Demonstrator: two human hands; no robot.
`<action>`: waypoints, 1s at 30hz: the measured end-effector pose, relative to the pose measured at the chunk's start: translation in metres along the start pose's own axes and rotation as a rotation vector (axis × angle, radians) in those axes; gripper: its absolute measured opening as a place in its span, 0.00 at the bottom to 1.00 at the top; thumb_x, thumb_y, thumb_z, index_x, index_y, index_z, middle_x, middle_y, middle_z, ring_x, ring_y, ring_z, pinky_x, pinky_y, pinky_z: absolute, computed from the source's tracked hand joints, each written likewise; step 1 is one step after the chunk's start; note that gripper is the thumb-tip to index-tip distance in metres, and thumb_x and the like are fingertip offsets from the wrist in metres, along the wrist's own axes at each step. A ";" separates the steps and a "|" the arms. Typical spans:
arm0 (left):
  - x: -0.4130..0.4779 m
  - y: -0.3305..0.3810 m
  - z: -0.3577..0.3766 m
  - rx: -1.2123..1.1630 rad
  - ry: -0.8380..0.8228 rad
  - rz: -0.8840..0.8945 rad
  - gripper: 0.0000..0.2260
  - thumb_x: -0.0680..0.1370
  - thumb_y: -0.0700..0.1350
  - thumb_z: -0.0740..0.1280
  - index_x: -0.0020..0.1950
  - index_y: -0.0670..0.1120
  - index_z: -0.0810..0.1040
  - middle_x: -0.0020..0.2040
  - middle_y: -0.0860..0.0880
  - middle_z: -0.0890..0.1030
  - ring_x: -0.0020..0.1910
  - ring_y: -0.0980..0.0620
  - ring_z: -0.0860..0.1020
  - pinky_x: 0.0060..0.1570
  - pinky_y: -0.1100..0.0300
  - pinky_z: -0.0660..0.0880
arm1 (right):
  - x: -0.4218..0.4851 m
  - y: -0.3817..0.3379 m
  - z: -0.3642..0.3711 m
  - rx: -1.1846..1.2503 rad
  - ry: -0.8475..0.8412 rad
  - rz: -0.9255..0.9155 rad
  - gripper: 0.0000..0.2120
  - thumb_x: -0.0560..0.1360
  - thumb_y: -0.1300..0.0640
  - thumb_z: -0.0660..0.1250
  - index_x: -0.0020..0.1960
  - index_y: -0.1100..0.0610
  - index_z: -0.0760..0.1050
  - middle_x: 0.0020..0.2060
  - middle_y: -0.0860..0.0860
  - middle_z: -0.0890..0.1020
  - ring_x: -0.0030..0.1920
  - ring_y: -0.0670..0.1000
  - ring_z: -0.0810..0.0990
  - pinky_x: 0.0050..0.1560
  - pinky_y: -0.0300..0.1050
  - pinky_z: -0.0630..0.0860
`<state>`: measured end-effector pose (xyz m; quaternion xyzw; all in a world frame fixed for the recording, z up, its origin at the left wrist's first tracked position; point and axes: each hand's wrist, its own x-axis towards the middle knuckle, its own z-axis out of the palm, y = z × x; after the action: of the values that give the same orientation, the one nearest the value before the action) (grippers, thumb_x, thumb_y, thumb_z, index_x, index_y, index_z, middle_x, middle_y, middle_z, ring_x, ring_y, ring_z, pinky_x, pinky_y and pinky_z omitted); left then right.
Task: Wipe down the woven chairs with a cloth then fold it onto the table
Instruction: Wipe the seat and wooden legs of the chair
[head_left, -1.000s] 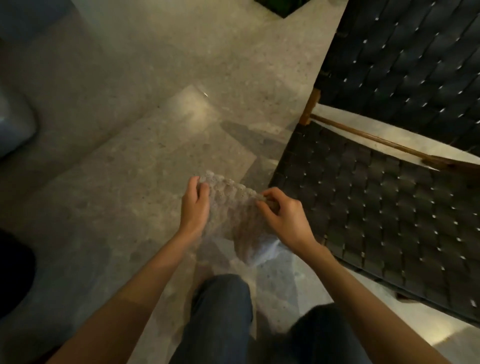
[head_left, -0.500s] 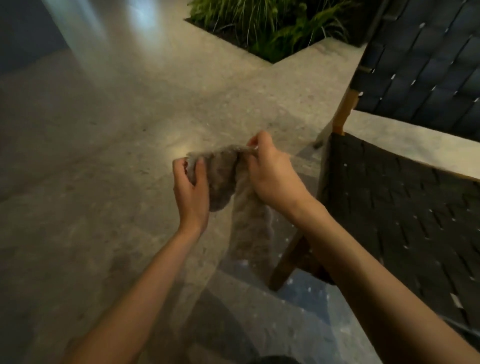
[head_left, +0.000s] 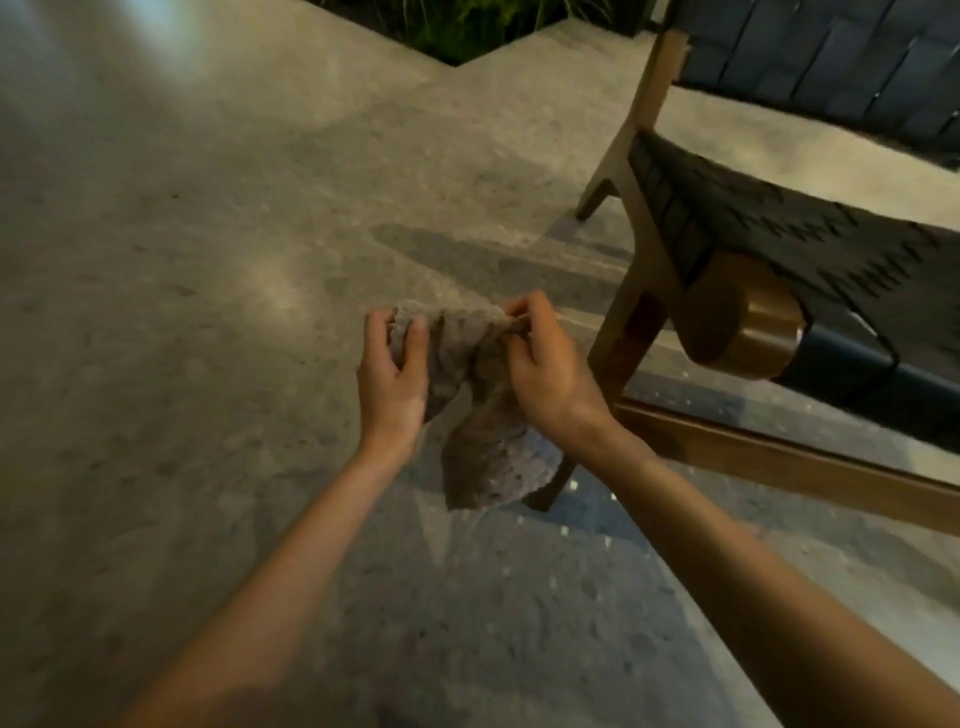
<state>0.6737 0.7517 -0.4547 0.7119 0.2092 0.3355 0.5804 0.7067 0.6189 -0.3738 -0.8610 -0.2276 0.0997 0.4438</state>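
A grey textured cloth (head_left: 478, 447) hangs in the air between my hands, above the stone floor. My left hand (head_left: 392, 379) grips its upper left edge, thumb and fingers curled over the fabric. My right hand (head_left: 545, 374) pinches the upper right corner, and the rest of the cloth droops below both hands. The woven chair (head_left: 810, 244), with a dark strap seat and backrest on a wooden frame, stands to the right of my hands. Its front leg is just behind my right wrist. No table is in view.
Speckled stone floor (head_left: 208, 312) spreads to the left and below. A planter bed with green plants (head_left: 457, 26) sits at the top middle. The chair's wooden side rail (head_left: 779, 462) runs low along the right.
The view has dropped and shifted, so the chair's side and legs now show. My hands have kept hold of the cloth, and more of it now hangs below them.
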 end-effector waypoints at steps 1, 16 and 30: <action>-0.003 -0.002 0.007 -0.009 -0.025 0.012 0.03 0.81 0.44 0.62 0.50 0.46 0.69 0.36 0.57 0.73 0.33 0.66 0.72 0.36 0.68 0.68 | -0.005 0.009 -0.001 -0.018 0.054 0.012 0.08 0.81 0.61 0.56 0.59 0.56 0.68 0.50 0.53 0.79 0.51 0.52 0.78 0.51 0.51 0.76; -0.032 0.043 0.092 0.140 0.006 0.166 0.09 0.77 0.49 0.67 0.52 0.45 0.79 0.50 0.50 0.66 0.52 0.53 0.63 0.53 0.59 0.62 | -0.077 0.099 -0.036 -0.270 0.715 0.000 0.07 0.79 0.56 0.62 0.55 0.54 0.76 0.40 0.50 0.76 0.41 0.47 0.75 0.40 0.38 0.71; -0.048 0.055 0.104 -0.445 -0.415 -0.025 0.19 0.81 0.39 0.59 0.70 0.48 0.58 0.63 0.40 0.76 0.60 0.54 0.77 0.56 0.67 0.75 | -0.015 0.073 -0.037 0.467 0.798 0.124 0.12 0.79 0.58 0.63 0.62 0.54 0.68 0.53 0.45 0.78 0.53 0.42 0.76 0.54 0.31 0.72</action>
<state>0.7106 0.6348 -0.4235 0.6178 0.0165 0.2133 0.7566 0.7294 0.5485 -0.4118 -0.7211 0.0415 -0.1645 0.6717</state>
